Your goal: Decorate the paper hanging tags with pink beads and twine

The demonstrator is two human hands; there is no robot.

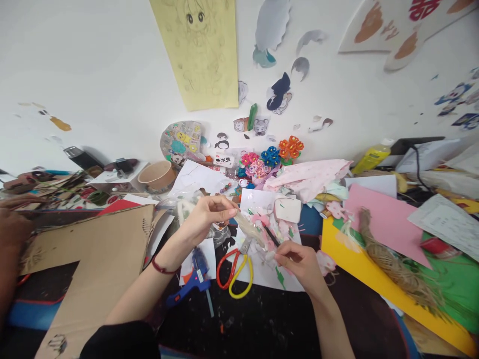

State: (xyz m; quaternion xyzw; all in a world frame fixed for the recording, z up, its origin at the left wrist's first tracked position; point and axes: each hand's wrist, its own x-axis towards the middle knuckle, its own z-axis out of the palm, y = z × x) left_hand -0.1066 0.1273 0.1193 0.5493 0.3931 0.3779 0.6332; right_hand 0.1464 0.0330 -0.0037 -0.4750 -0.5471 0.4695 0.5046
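Note:
My left hand (211, 215) pinches one end of a pale beige, fibrous-looking strip (247, 227) that slants down to the right. Between the thumb and fingers of my right hand (298, 260) is a thin black stick (271, 235), its upper end close to the strip; I cannot tell whether they touch. Below both hands lie scissors (239, 280) with one red and one yellow handle. A blue glue gun (192, 284) rests to their left, a glue stick poking out of it. Under the strip, white paper (290, 281) carries pink and green scraps.
Cut cardboard (90, 244) covers the left side, with another person's hand (15, 219) at the far left. Yellow card (350, 252), a pink sheet (377, 214) and a twine bundle (389, 254) lie on the right. Colourful flowers (271, 157) stand at the back by the wall.

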